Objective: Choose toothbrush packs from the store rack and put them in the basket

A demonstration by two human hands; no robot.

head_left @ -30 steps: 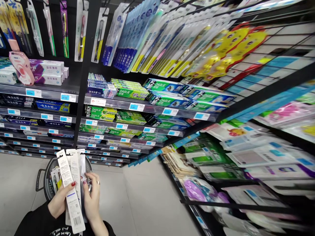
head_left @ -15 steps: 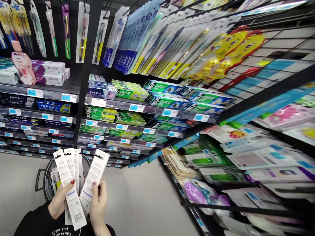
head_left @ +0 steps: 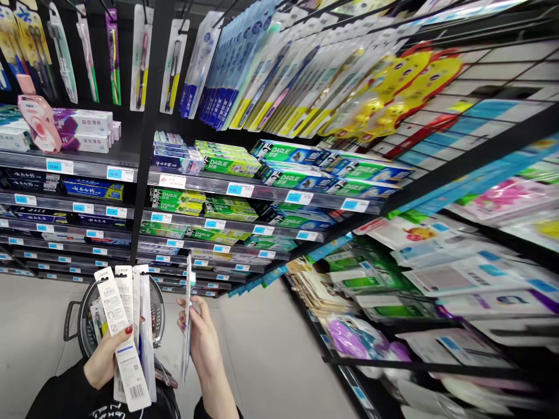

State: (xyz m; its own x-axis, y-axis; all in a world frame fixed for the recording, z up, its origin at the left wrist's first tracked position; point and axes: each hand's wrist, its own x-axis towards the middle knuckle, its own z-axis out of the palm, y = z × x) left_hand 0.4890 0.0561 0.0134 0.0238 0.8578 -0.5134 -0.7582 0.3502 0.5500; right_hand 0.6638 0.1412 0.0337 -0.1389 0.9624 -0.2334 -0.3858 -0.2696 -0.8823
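My left hand (head_left: 103,359) is closed around a fan of several packaged toothbrushes (head_left: 131,372), their white printed card backs facing me. In my right hand (head_left: 203,331) is a single packaged toothbrush (head_left: 187,326), turned edge-on, pinched between thumb and fingers. It stands upright, apart from the fan. Below and behind the left hand's packs sits a dark round basket (head_left: 82,326) with a handle at its side. Some packs show inside it, partly covered by the fan.
Packaged toothbrushes (head_left: 244,64) hang in rows on hooks above. Toothpaste boxes (head_left: 231,164) fill the shelves beneath, beside a pink bottle (head_left: 40,122). To the right, a wire rack (head_left: 502,75) and shelves of bagged goods (head_left: 367,343) slant inward. Pale floor (head_left: 257,361) lies between.
My right hand has moved right, away from the fan, taking its toothbrush pack along and turning it from card-back view to edge-on. My left hand stays nearly in place.
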